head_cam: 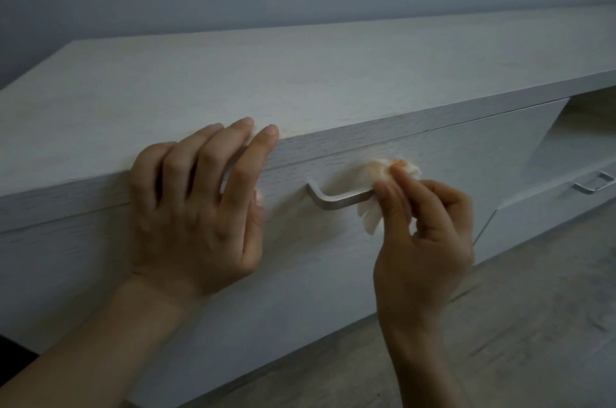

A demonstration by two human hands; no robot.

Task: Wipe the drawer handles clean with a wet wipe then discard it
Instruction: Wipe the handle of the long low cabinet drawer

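Two grips on pale cabinet: left grip rests open, right grip pinches wipe against handle

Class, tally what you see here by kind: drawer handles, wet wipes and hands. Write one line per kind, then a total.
drawer handles: 2
wet wipe: 1
hands, left hand and right hand: 2
Total: 5

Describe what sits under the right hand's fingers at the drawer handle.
A crumpled white wet wipe, tinged orange, pinched by the right hand around the handle. The handle's right end is hidden behind both.
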